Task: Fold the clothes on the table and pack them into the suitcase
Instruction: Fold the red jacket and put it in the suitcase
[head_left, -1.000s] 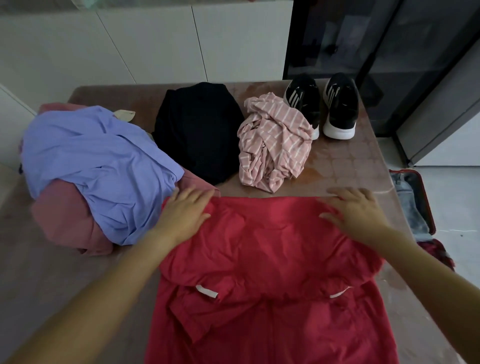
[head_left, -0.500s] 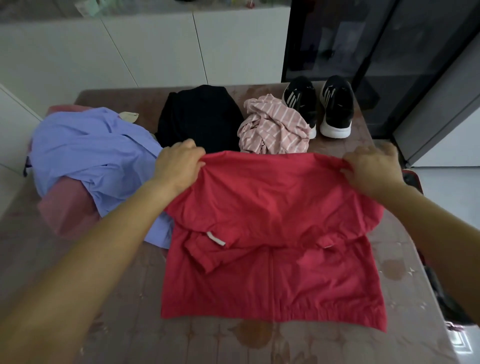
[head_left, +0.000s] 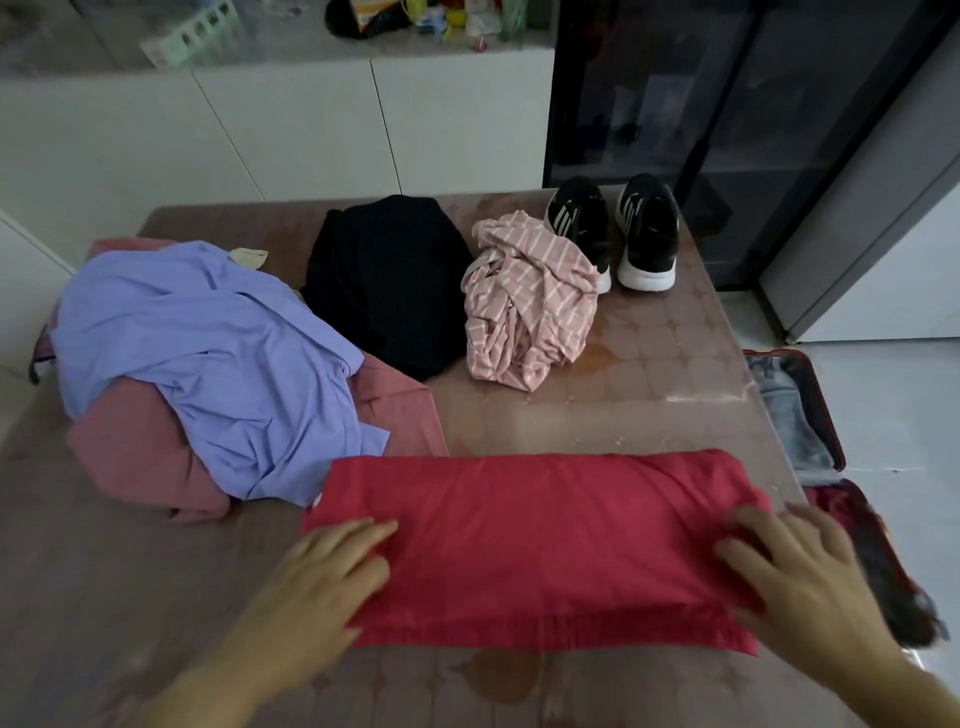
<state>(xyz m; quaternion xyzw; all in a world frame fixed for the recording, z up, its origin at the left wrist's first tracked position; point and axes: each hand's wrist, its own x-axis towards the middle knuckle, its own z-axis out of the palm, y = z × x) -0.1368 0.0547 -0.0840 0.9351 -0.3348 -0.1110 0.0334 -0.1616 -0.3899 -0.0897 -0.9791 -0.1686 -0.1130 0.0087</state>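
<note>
Left hand is down flat, fingers straight and slightly spread, pressing on the left end of the folded red fabric garment. Right hand mirrors it on the right end, palm down and fingers splayed. Neither hand curls round anything.

The red garment lies as a wide, flat band across the near part of the brown patterned surface, with a gathered hem showing along its near edge.

Further back on the left, a crumpled lilac shirt is heaped over a dusty pink garment. Past the middle sits a mound of black cloth. Just beside it on the right is a bunched pink garment with white stripes. A pair of black trainers with white soles stands at the far right corner.

Off the right edge and lower down, the open red suitcase holds pale blue denim. Its near half is blurred and partly behind the right hand, so what is in it is hard to make out. The right hand itself is smeared, and both forearms run out of the bottom of the view.
</note>
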